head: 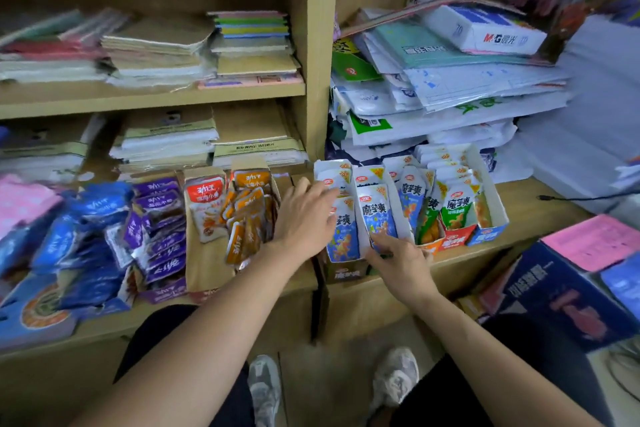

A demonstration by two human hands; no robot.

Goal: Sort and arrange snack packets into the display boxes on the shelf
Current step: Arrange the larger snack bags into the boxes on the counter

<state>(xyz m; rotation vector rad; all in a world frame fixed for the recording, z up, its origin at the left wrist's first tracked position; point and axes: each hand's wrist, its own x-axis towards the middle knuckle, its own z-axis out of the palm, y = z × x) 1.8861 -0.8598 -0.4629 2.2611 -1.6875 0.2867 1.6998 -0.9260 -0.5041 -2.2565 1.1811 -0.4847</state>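
left hand (pixel 304 218) flat, fingers straight, on blue snack packets (pixel 343 236) in display boxes (pixel 491 199) on shelf (pixel 526 192). right hand (pixel 398 258) at neighbouring packet's bottom edge, grip unclear tbh. orange packets (pixel 246 215) crowd left side, paper stacks (pixel 450 97) behind.

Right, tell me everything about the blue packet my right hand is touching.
The packet is a glossy white-and-blue pouch: red logo and yellow corner on top, dark characters mid-face. It stands leaning back at the front of a white card box, like packets behind it. Fingertips of the right hand touch its lower edge.
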